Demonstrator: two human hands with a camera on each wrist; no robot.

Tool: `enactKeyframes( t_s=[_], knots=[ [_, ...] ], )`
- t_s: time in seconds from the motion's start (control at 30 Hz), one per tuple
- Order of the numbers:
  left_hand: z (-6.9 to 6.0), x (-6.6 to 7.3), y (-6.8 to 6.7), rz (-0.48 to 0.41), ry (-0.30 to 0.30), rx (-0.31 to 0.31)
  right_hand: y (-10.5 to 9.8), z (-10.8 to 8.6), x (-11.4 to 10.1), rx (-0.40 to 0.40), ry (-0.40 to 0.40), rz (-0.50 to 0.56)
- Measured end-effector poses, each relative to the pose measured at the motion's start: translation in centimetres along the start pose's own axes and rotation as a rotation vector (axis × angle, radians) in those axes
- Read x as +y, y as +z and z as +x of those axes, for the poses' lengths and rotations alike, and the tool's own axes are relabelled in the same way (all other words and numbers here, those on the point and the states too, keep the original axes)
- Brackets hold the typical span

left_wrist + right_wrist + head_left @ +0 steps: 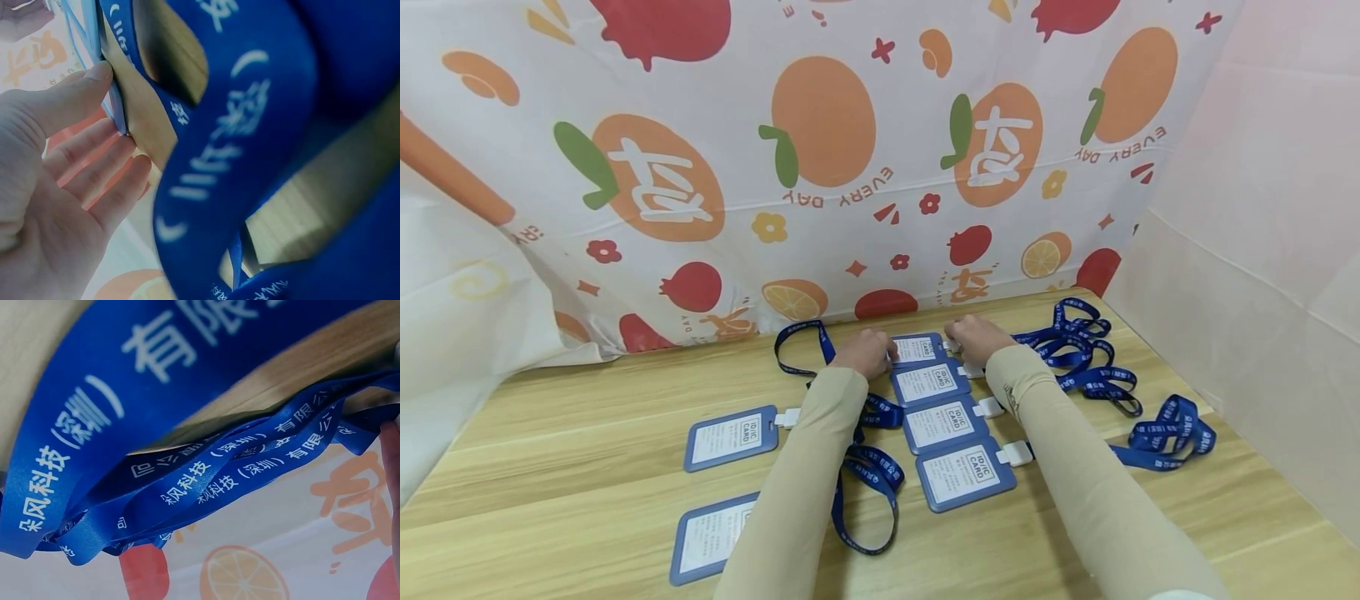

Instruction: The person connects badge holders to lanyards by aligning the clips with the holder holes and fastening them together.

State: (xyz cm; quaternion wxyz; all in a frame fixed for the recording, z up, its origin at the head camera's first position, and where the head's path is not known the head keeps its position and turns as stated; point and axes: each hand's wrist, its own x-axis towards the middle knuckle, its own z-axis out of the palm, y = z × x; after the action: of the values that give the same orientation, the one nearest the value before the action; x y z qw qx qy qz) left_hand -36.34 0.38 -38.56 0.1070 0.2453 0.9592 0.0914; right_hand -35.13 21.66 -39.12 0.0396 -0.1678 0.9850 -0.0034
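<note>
Several blue ID card holders lie in a column on the wooden table, each with a white clip and a blue lanyard. At the far end, my left hand (863,352) pinches the left edge of the farthest card holder (916,350) between thumb and fingers. The left wrist view shows the thumb (94,78) on that thin edge. My right hand (976,340) grips the white clip (951,344) at its other end, mostly covering it. Printed lanyards (219,481) run away from the right fingers (392,462) in the right wrist view.
Two more card holders (732,437) lie on the left, the nearer partly behind my left sleeve. Loose lanyards (874,471) curl between the groups, and others (1078,354) bunch at the right. A fruit-print cloth (823,250) hangs along the table's back edge.
</note>
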Motion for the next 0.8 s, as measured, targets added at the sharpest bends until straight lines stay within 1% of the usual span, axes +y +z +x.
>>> enactKeyframes(
  t_s=[0.23,0.8],
  knots=[
    [-0.01,-0.03,-0.07,-0.012,-0.018,-0.023,-0.01,0.03,-0.07,0.0,-0.008,-0.022],
    [-0.25,-0.01,-0.18,-0.008,0.005,-0.014,-0.31,-0.12,-0.4,0.027,-0.061,-0.081]
  ],
)
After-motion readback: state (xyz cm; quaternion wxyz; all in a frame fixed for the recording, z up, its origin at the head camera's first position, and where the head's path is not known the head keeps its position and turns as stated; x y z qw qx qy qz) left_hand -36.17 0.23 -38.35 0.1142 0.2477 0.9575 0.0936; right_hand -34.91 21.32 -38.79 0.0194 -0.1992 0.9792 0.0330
